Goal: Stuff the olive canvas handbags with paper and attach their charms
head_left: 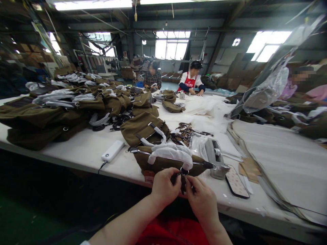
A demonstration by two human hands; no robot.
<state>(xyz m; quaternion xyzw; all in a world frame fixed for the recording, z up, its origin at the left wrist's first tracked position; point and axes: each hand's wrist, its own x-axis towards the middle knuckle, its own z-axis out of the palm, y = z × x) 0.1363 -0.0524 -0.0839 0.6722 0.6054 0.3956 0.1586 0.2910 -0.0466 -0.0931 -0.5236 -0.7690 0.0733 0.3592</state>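
An olive-green handbag (145,160) stands at the table's front edge, its handles wrapped in white paper (176,153) and a zipper running along its top. From a metal ring at one handle's base hangs a dark leather-like charm (183,183); its exact kind is partly covered by fingers. My left hand (166,183) pinches this charm from the left, fingers closed. Opposite it, my right hand (203,195) grips the charm's lower part between thumb and fingers. Behind lies a second olive handbag (138,129), beside a heap of dark straps with metal hardware (182,134).
A large pile of olive bags (102,102) covers the table's left. A white power bank (112,150) with a cable lies left of me. To the right are a grey tape dispenser-like object (216,160), a phone (236,182) and brown card (250,170). Co-workers (191,81) work across the table.
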